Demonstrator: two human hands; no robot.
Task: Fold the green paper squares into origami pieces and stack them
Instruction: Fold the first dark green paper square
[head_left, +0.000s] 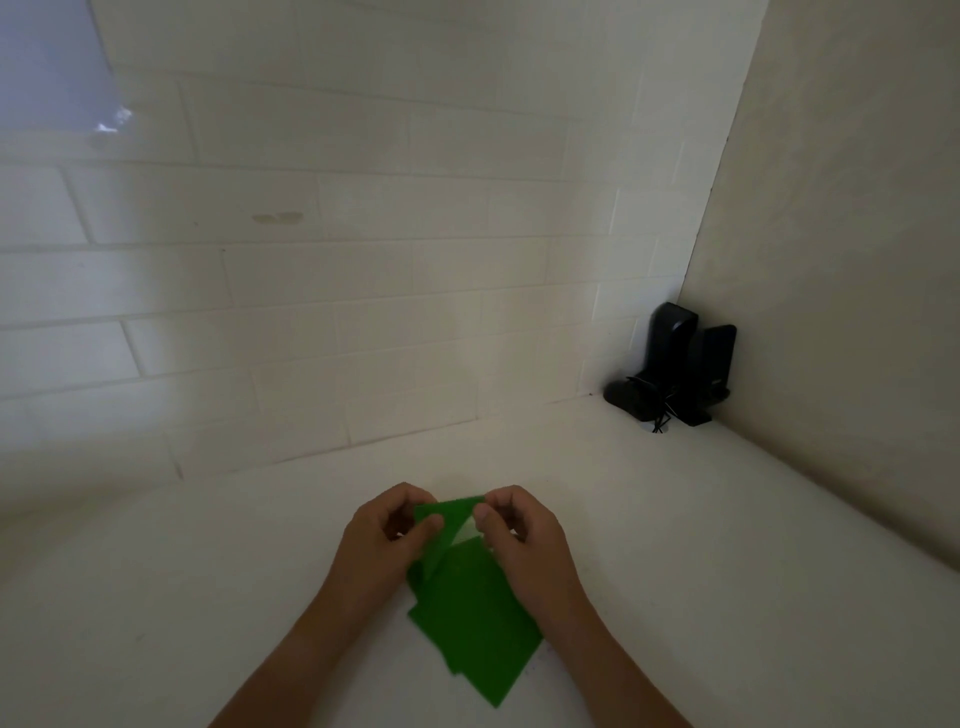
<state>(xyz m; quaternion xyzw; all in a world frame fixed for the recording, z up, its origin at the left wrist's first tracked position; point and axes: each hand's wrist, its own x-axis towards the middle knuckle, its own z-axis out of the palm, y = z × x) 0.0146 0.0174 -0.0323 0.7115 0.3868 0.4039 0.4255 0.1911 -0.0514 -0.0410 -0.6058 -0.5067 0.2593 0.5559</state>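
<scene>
Loose green squares (480, 639) lie nearest on the tabletop (675, 571); beyond, left hand (382, 535) and right hand (519, 530) pinch a half-folded sheet (449, 512), whose crease probably needs pressing next.

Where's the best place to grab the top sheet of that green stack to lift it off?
Probably at a loose corner on the near edge of the green stack, coming from the side nearest the person. The sheets lie flat and fanned on the white surface, so their corners stick out separately there, and both hands, left hand and right hand, are busy at the far end.
</scene>
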